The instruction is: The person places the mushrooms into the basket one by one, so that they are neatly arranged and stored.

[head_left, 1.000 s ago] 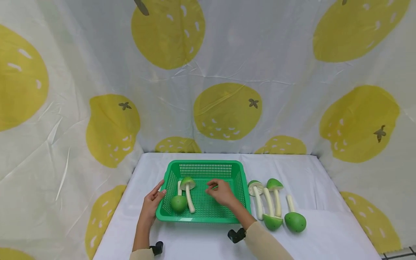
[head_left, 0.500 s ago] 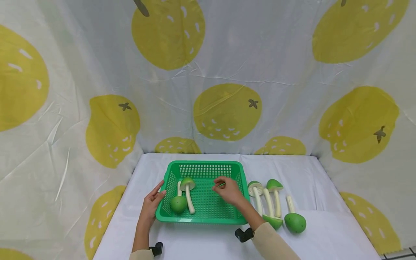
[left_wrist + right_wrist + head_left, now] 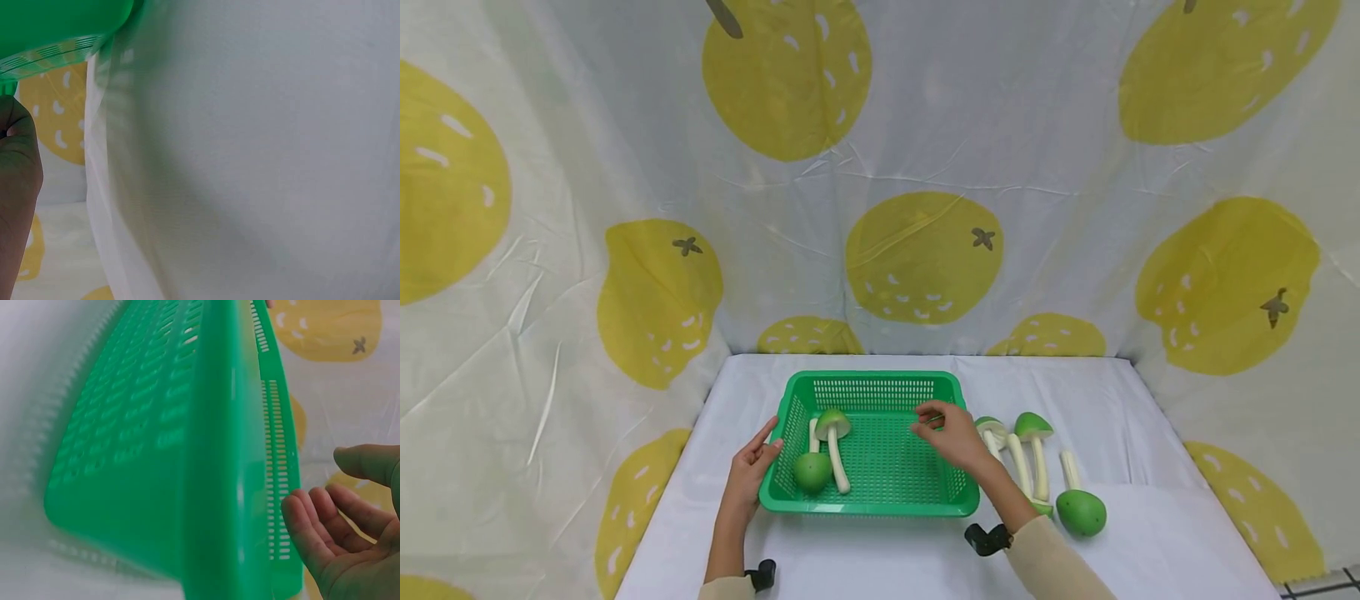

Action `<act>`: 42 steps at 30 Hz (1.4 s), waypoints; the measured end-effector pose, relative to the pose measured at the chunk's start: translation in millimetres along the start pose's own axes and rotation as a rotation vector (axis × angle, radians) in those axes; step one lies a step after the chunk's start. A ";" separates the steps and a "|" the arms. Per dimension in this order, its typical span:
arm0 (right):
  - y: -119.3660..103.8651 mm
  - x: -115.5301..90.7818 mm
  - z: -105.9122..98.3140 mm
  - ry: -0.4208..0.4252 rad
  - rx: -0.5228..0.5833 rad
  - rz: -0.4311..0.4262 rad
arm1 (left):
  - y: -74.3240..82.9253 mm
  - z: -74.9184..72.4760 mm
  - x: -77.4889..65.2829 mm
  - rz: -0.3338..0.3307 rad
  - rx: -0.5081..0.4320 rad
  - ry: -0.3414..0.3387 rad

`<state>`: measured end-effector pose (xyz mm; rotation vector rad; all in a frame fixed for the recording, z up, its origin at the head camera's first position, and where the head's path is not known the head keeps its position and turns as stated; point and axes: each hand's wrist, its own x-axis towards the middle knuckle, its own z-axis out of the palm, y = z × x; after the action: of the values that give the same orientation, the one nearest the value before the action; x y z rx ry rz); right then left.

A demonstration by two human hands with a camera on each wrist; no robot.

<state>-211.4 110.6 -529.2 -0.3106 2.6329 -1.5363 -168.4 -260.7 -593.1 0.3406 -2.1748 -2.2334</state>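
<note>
A green plastic basket stands on the white-covered table. In it, at the left, lie two mushrooms with green caps and pale stems: one cap points to the front, the other mushroom has its cap at the back. My left hand holds the basket's left rim, thumb over the edge; in the left wrist view only part of this hand shows. Over the basket's right side hovers my right hand, fingers loosely bent. The right wrist view shows nothing between its thumb and fingers.
Right of the basket lie several more green-capped mushrooms, among them one upright-capped mushroom at the back and one nearest the front. My right forearm partly covers that group. A lemon-printed curtain hangs behind and beside the table.
My right hand has moved to the right across the basket, from near its middle to its right rim, covering more of the mushrooms there. The left hand and basket have stayed put.
</note>
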 end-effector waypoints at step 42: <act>74.3 -47.6 -102.8 0.204 -0.121 0.078 | -1.7 -3.1 1.0 -0.022 0.023 -0.005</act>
<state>-192.2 243.8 -544.6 -0.0598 2.8613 -1.4597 -168.6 -263.8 -594.9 0.3609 -2.2110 -2.2247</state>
